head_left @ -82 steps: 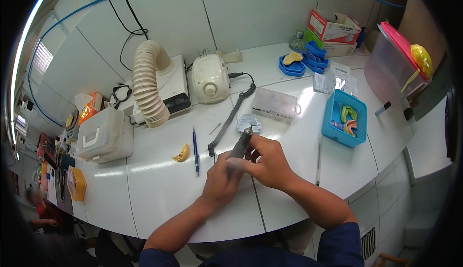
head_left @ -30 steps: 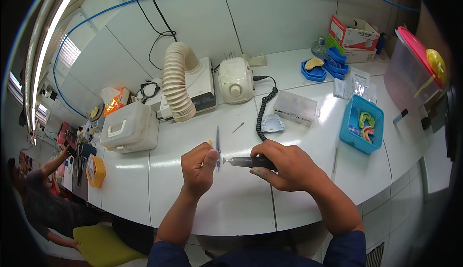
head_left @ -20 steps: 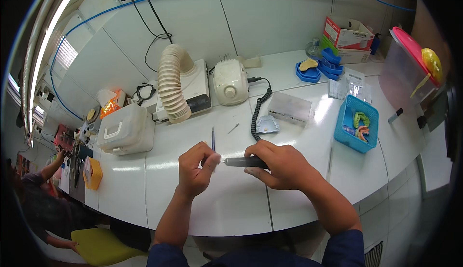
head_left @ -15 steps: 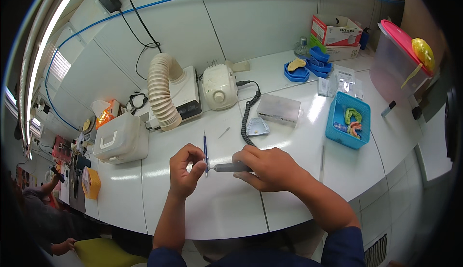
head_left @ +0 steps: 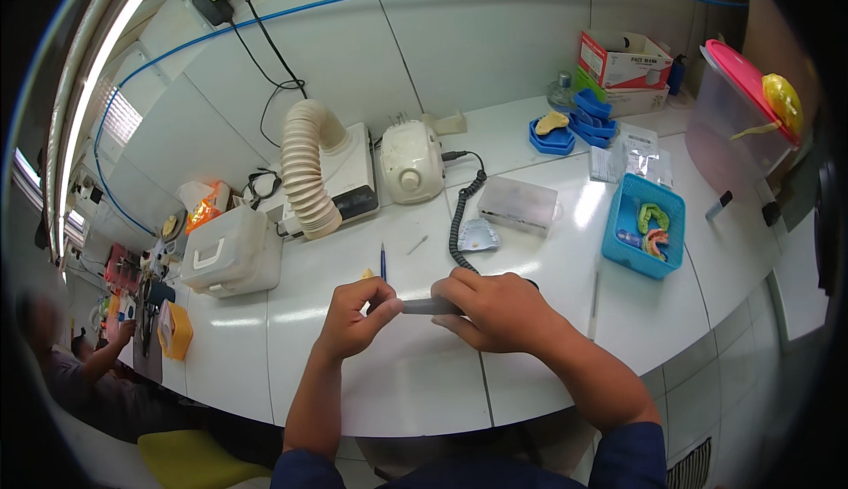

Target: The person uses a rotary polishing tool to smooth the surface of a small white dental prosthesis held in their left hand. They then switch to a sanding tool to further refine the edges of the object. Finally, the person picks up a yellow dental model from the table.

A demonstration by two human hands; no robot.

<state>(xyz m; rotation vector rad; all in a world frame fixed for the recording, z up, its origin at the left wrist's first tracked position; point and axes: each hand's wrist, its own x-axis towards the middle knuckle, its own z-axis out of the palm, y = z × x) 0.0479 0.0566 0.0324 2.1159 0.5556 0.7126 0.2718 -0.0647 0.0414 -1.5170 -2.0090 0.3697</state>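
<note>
**A:** What are the hands doing?

**B:** Both are closed around one tool over the white worktop [head_left: 415, 392]. The right hand [head_left: 495, 308] wraps the body of a slim grey handpiece [head_left: 428, 306], held level, just above the worktop's front edge. The left hand [head_left: 358, 317] pinches its front end between thumb and fingers. Whether anything small sits in that pinch, I cannot tell.

**B:** A black coiled cord [head_left: 461, 224] runs from behind the right hand back to a white motor box [head_left: 412, 160].

**A:** How would one handle this well?

**B:** My judgement: keep the right hand's hold firm so the body doesn't turn, let the left fingertips do the fine work at the tip, and leave the cord slack so it doesn't tug.

**A:** And the look of the tool?

**B:** Pen-like, matte grey, mostly hidden by fingers; only a short middle stretch shows.

**A:** Anything close by?

**B:** A blue pen [head_left: 382, 261] lies just beyond the left hand, and a blue basket [head_left: 643, 227] stands well to the right.
</note>
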